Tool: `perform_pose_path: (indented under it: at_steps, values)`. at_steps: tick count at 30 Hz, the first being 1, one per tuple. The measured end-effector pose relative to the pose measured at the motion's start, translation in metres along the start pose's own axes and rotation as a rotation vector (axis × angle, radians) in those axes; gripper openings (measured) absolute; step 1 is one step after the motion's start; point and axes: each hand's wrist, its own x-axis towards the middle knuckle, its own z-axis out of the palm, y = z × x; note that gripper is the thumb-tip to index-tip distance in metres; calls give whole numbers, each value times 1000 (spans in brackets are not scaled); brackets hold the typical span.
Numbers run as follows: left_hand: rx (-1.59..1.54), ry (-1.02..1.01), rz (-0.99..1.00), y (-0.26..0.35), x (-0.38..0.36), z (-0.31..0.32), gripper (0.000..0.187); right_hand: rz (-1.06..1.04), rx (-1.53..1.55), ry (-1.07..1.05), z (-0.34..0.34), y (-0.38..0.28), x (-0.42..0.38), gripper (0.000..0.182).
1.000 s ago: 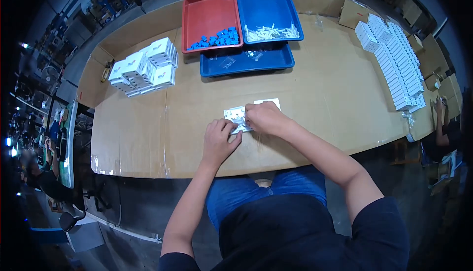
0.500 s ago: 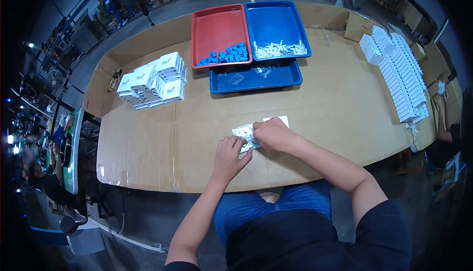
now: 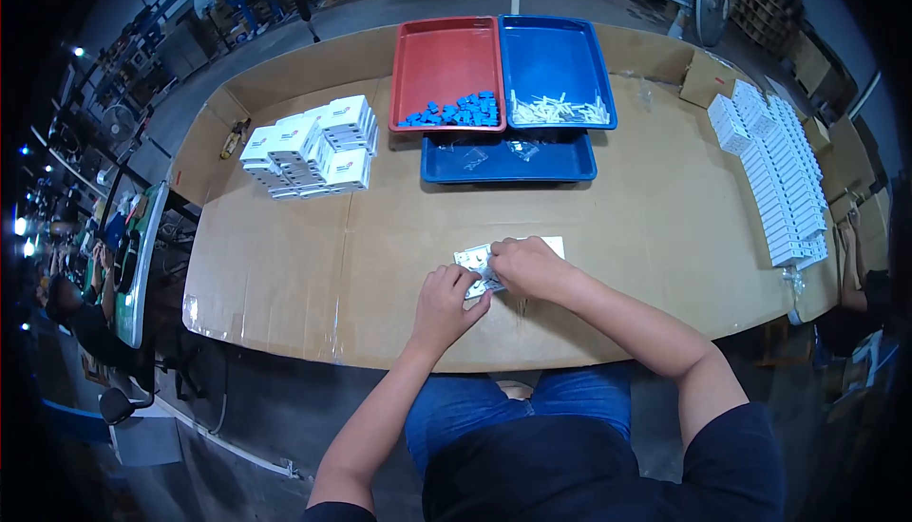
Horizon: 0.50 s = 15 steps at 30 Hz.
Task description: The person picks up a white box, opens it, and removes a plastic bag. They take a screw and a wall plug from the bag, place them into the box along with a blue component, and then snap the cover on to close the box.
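Observation:
On the cardboard-covered table lies a white part [image 3: 472, 258] with small details too fine to make out. My left hand [image 3: 445, 302] holds its left and near side, thumb and fingers curved round the edge. My right hand [image 3: 524, 265] is closed at the part's right side, fingertips pressed down on it; anything pinched there is hidden. Another flat white piece [image 3: 554, 246] shows just beyond my right hand, partly covered by it.
A red tray [image 3: 446, 66] holds blue pieces, a blue tray [image 3: 556, 61] white sticks; another blue tray [image 3: 508, 169] sits under them. White boxes [image 3: 309, 147] are stacked left, rows of white units [image 3: 777, 180] right. People work at both sides.
The head view has shifted slightly, so the trays and stacks appear a little lower and mostly further right. Both hands stay at the white part, with only slight finger movement.

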Motion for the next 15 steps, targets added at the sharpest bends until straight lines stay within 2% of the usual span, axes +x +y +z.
perform_pose_path:
  at_steps: [6,8,9,11,12,14,15]
  values:
    - [2,-21,-1,-2,-2,1,30,-20,118,-56,-13,12,7,11]
    - [35,9,-34,-3,-1,1,53,-10,152,-84,-27,25,19,12]
    - [35,3,-32,-2,1,-1,53,36,195,79,-34,37,25,13]
    - [88,55,-145,0,7,-3,79,142,230,364,-49,66,44,15]
    - [87,55,-140,-2,8,-2,79,201,225,488,-56,81,55,16]
    - [75,-67,-217,-9,7,2,90,282,195,578,-52,124,81,17]
    - [75,-64,-213,-10,7,2,90,283,191,581,-50,139,95,17]
